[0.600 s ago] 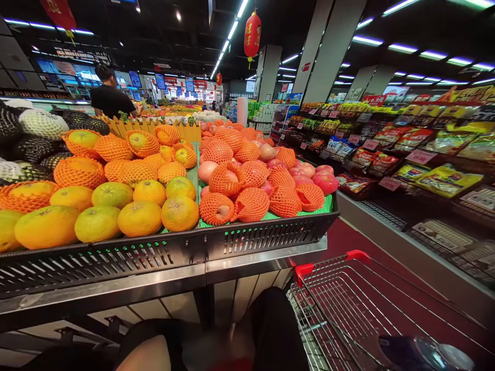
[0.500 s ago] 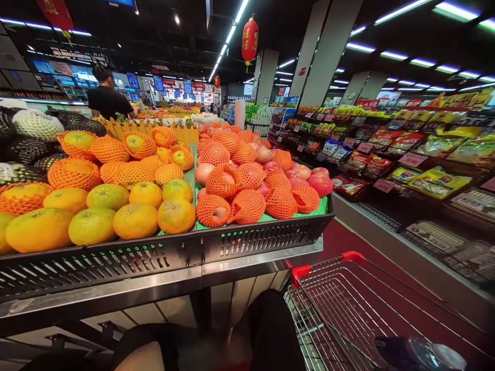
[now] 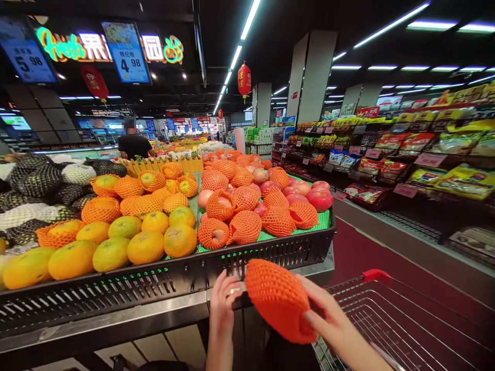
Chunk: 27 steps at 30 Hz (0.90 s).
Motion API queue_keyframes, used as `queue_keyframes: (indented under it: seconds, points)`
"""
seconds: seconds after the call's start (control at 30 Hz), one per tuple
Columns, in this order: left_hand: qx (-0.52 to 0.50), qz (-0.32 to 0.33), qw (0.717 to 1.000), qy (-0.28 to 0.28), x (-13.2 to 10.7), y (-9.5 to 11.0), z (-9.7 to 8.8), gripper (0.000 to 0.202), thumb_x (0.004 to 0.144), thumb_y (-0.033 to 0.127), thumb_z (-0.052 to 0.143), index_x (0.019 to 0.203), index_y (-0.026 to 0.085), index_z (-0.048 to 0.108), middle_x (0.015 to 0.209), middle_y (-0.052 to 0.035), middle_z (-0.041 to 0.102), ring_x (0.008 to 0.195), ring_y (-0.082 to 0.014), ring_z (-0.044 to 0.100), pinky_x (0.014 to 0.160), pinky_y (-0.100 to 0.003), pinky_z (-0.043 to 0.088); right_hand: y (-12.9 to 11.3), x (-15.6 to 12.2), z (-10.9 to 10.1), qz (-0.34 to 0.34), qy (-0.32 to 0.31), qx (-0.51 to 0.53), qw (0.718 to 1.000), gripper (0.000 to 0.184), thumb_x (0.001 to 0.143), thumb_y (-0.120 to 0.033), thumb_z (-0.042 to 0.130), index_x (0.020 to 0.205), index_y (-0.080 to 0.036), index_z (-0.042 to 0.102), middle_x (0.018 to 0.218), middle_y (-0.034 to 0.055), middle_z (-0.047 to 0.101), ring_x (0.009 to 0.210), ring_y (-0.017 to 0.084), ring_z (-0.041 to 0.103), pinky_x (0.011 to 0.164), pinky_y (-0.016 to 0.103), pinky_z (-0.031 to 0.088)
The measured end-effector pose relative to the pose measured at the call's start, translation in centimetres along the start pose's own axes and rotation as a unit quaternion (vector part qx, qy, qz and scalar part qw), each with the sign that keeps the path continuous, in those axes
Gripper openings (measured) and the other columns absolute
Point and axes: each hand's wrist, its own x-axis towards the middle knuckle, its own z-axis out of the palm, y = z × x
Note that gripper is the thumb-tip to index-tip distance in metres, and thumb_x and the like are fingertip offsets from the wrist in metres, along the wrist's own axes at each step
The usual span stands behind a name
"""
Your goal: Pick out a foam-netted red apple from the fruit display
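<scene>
My right hand (image 3: 328,314) is closed around the lower right end of an orange foam net sleeve (image 3: 276,299), held tilted in front of the display edge. What the sleeve contains, if anything, is hidden by the mesh. Just left of it, my left hand (image 3: 223,299) is raised with loosely bent fingers, close to the sleeve; I cannot tell whether it touches. Behind both hands, a black slotted crate (image 3: 266,257) holds pinkish-red apples (image 3: 320,198), several wrapped in the same orange netting. Yellow-green citrus fruit (image 3: 145,247) lies to the left, some also in nets.
A wire shopping cart (image 3: 381,319) with red corner pieces stands at my right. A metal ledge (image 3: 162,315) runs below the crates. Net-wrapped melons (image 3: 40,178) are at far left. Packaged goods fill the shelves (image 3: 386,154) on the right. A person (image 3: 134,143) in black stands beyond the fruit.
Both hands have come into view, the right one holding the orange foam net sleeve. The view has tilted up and turned slightly left, bringing signs and price screens into sight.
</scene>
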Motion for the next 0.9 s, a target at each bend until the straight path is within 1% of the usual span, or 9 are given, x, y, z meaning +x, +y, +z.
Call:
queue_keyframes:
  seconds: [0.07, 0.17, 0.3, 0.4, 0.5, 0.57, 0.67, 0.77, 0.9]
  points:
    - [-0.016, -0.021, 0.999, -0.038, -0.1, -0.8, 0.0, 0.067, 0.068, 0.073, 0.067, 0.105, 0.017, 0.070, 0.095, -0.0121, 0.073, 0.082, -0.0218, 0.069, 0.070, -0.031, 0.058, 0.9, 0.0, 1.9, 0.012, -0.035, 0.062, 0.997, 0.059, 0.091, -0.068, 0.041, 0.124, -0.026, 0.066, 0.126, 0.0116, 0.064, 0.115, 0.029, 0.060, 0.098, 0.038, 0.050]
    - [0.012, -0.048, 0.993, -0.109, -1.5, -0.8, -0.1, 0.048, 0.072, 0.060, 0.073, 0.097, 0.020, 0.074, 0.100, -0.0084, 0.074, 0.095, -0.0215, 0.068, 0.084, -0.027, 0.055, 2.1, -0.7, 3.2, 0.055, -0.065, 0.108, 0.990, 0.063, 0.088, -0.072, 0.043, 0.124, -0.026, 0.065, 0.129, 0.0122, 0.062, 0.120, 0.031, 0.056, 0.102, 0.040, 0.046]
    - [0.124, 0.035, 0.991, -0.032, -2.1, -0.6, -0.5, 0.024, 0.071, 0.039, 0.079, 0.083, 0.020, 0.072, 0.088, -0.0038, 0.071, 0.083, -0.0153, 0.066, 0.076, -0.020, 0.054, 3.7, -1.1, 3.6, 0.076, -0.070, 0.111, 0.988, 0.042, 0.096, -0.056, 0.046, 0.113, -0.023, 0.067, 0.115, 0.0109, 0.064, 0.103, 0.026, 0.059, 0.091, 0.036, 0.048]
    - [0.201, 0.112, 0.972, 0.044, -1.6, -1.7, -1.0, 0.030, 0.067, 0.036, 0.081, 0.089, 0.019, 0.069, 0.089, -0.0054, 0.072, 0.083, -0.0162, 0.068, 0.075, -0.020, 0.055, 5.5, -0.9, 4.5, 0.097, 0.028, 0.087, 0.991, 0.025, 0.085, -0.026, 0.062, 0.109, -0.021, 0.062, 0.101, 0.0067, 0.062, 0.088, 0.020, 0.056, 0.080, 0.030, 0.045]
    - [0.267, 0.156, 0.951, 0.033, -1.4, -2.6, -1.1, 0.027, 0.072, 0.034, 0.078, 0.092, 0.019, 0.067, 0.085, -0.0043, 0.072, 0.078, -0.0155, 0.069, 0.072, -0.020, 0.056, 7.3, -0.9, 5.6, 0.143, 0.159, 0.100, 0.972, 0.016, 0.065, -0.014, 0.064, 0.077, -0.018, 0.055, 0.068, -0.0029, 0.048, 0.061, 0.013, 0.042, 0.057, 0.023, 0.035]
    - [0.311, 0.210, 0.927, 0.009, -1.5, -2.6, -0.9, 0.015, 0.076, 0.030, 0.075, 0.084, 0.020, 0.067, 0.084, -0.0042, 0.069, 0.077, -0.0150, 0.068, 0.068, -0.019, 0.056, 8.0, -0.8, 6.1, 0.163, 0.170, 0.124, 0.964, 0.018, 0.063, -0.015, 0.062, 0.062, -0.020, 0.044, 0.058, -0.0064, 0.037, 0.054, 0.010, 0.033, 0.051, 0.021, 0.027]
    - [0.328, 0.274, 0.904, -0.003, -2.0, -2.5, -0.3, 0.007, 0.079, 0.023, 0.072, 0.081, 0.022, 0.065, 0.086, -0.0033, 0.065, 0.077, -0.0137, 0.064, 0.066, -0.018, 0.054, 8.3, -0.4, 6.1, 0.175, 0.152, 0.171, 0.958, 0.014, 0.066, -0.019, 0.060, 0.065, -0.019, 0.046, 0.063, -0.0031, 0.048, 0.057, 0.011, 0.044, 0.054, 0.020, 0.035]
    - [0.302, 0.230, 0.925, 0.001, -3.1, -3.4, -0.1, 0.006, 0.080, 0.023, 0.068, 0.080, 0.022, 0.063, 0.077, -0.0010, 0.064, 0.068, -0.0117, 0.060, 0.066, -0.018, 0.051, 8.2, 0.1, 5.7, 0.176, 0.133, 0.215, 0.951, 0.019, 0.070, -0.026, 0.063, 0.068, -0.020, 0.045, 0.071, 0.0011, 0.058, 0.063, 0.014, 0.055, 0.058, 0.023, 0.045]
    - [0.164, 0.047, 0.985, 0.036, -4.9, -5.8, -0.9, 0.037, 0.068, 0.046, 0.076, 0.095, 0.022, 0.069, 0.095, -0.0106, 0.072, 0.083, -0.0236, 0.070, 0.073, -0.030, 0.058, 7.7, 0.4, 4.8, 0.144, 0.079, 0.227, 0.960, 0.021, 0.074, -0.032, 0.072, 0.066, -0.019, 0.057, 0.073, 0.0036, 0.065, 0.072, 0.018, 0.061, 0.074, 0.028, 0.050]
